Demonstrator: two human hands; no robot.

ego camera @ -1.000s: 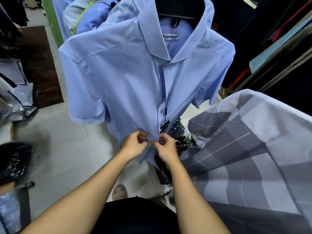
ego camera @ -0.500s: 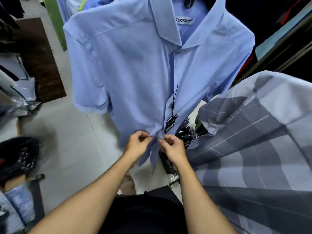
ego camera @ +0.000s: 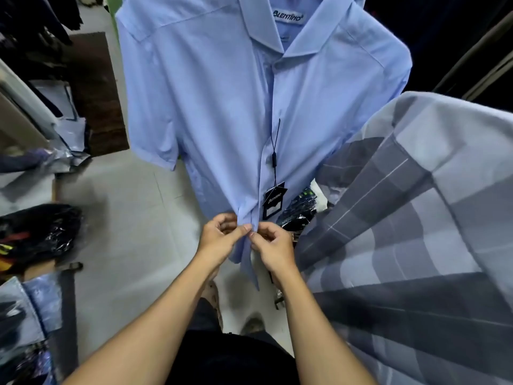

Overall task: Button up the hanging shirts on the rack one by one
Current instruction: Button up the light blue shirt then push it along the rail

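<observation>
The smooth, light-blue short-sleeved cotton shirt (ego camera: 222, 107) is hung in the middle of the view; its lower placket is pinched by the left hand (ego camera: 219, 240) and right hand (ego camera: 273, 245), thumbs meeting. A black card tag (ego camera: 273, 201) is dangled above. A grey checked shirt (ego camera: 416, 232) is draped right, over pale floor tiles (ego camera: 125, 218).

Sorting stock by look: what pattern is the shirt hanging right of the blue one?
Grey shirt: large grey checks with thin white lines, best in the head view.

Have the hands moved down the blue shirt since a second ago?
Yes. Both hands now pinch the blue shirt below its hang tag, nearer the hem.
</observation>
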